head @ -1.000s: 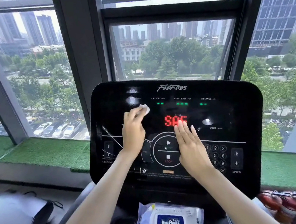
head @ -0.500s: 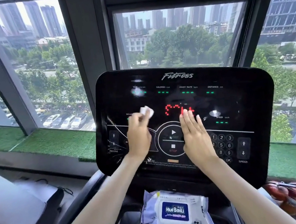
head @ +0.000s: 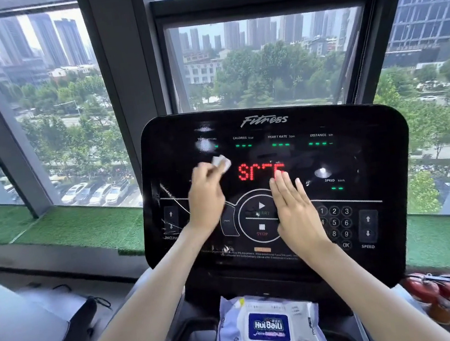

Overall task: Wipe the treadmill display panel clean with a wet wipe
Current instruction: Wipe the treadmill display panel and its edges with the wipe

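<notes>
While your left hand pinches the wadded wet wipe in curled fingers against the treadmill display panel, just upper-left of the red LED readout, your right hand lies flat over the start/stop ring, fingers straight and close together, holding nothing. Likely it braces the console against the rubbing. Small wad suits firm pressure on one spot. Pale patches by the TIME window: smear or glare, cannot tell. Right half probably remains. Pack of wipes sits below the panel, handy. Mind that flat palm on live buttons.
</notes>
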